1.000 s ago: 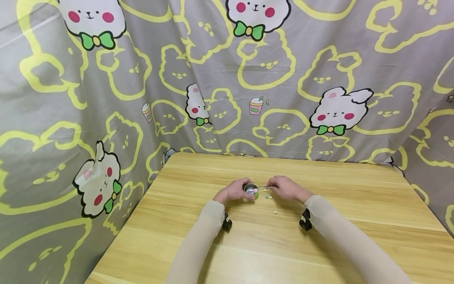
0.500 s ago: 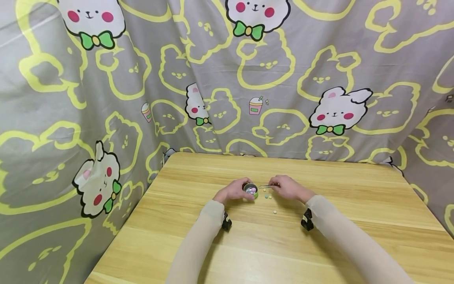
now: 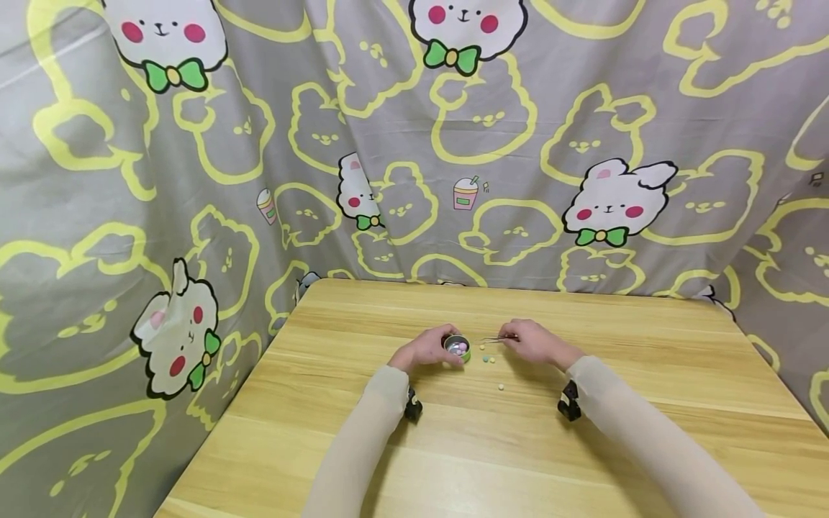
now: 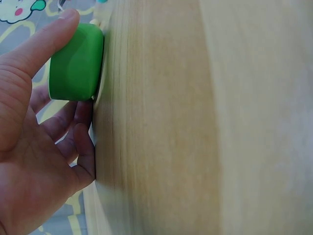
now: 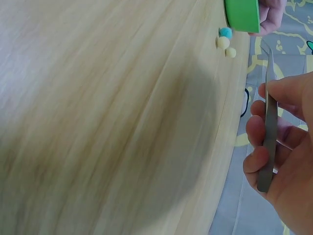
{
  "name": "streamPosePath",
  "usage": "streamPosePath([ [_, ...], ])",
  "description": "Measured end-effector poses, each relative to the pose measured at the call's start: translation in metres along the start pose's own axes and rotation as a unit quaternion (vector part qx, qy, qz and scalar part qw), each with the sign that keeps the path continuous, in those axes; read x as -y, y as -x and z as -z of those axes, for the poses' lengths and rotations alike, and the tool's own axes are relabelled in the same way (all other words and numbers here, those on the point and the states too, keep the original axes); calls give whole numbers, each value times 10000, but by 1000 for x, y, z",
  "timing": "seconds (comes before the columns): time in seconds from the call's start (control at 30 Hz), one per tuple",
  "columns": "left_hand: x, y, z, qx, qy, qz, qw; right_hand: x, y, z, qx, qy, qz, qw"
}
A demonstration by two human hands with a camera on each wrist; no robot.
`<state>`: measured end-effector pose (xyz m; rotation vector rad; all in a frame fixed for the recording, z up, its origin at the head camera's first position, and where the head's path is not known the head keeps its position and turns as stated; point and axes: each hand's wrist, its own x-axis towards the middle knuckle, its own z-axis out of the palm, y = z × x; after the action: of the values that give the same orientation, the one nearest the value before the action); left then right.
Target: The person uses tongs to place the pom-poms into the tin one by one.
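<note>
My left hand (image 3: 429,347) holds a small round green cup (image 3: 467,356) on the table, thumb on the near side and fingers around the back. Inside the cup, several pinkish balls (image 3: 461,347) rest on a shiny bottom. My right hand (image 3: 534,341) grips metal tweezers (image 5: 269,132) between thumb and fingers. In the head view their thin tips point left toward the cup, a short gap from its rim, with nothing seen between them. Just right of the cup lie a blue ball (image 5: 225,33) and pale yellow balls (image 5: 223,42).
A whitish ball (image 3: 501,387) lies by itself nearer the front of the wooden table (image 3: 466,453). Behind the table's far edge hangs a grey curtain (image 3: 414,244) with yellow cartoon outlines.
My right hand has drawn the tweezers to the right, so the tips have moved from the cup's rim to a little outside it. The left hand and cup stay in place.
</note>
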<state>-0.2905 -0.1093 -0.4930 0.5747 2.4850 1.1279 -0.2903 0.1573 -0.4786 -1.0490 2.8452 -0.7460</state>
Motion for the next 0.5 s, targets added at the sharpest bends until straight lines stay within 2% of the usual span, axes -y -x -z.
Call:
streamPosePath([
  [0.2,-1,0,-1,49,38,18,10000,-6,8,0,91,51,2,9999],
  [0.5,-2,1,1,50,-41,12,10000,-4,27,2,-7,221,301,9993],
])
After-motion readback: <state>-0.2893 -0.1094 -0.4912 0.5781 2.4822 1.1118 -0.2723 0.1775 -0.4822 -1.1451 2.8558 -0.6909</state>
